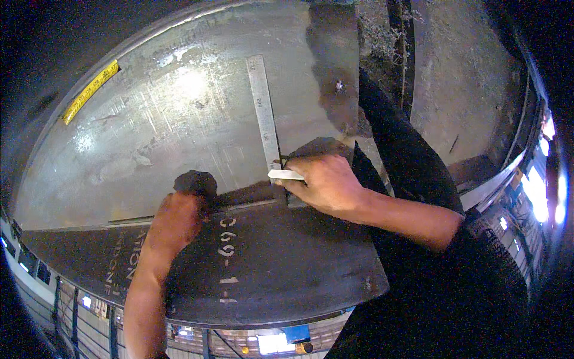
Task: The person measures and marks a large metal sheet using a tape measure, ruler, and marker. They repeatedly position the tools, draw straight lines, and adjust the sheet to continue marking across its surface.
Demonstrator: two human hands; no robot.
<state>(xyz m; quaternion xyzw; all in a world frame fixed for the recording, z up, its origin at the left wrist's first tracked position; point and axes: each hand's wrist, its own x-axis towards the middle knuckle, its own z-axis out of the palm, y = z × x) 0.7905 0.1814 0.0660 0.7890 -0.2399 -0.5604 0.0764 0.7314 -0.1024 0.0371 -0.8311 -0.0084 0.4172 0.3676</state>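
Observation:
A flat steel ruler (263,116) with graduations lies on a large grey metal plate (155,137), running away from me. At its near end my right hand (329,186) is closed in a pinch on a white chalk-like stick (286,175), which lies across the ruler. My left hand (176,218) is curled at the near edge of the plate, left of the ruler. Its fingertips are dark and partly hidden, so anything in them cannot be made out. A dark patch, which looks like shadow, surrounds those fingers.
A yellow measuring-tape strip (89,91) lies at the plate's far left. Nearest me a dark steel face (287,257) with pale stencilled marks meets the plate along a seam. Another metal surface (460,90) stands at right, past a gap with debris. Dark-clothed legs (412,155) are beside it.

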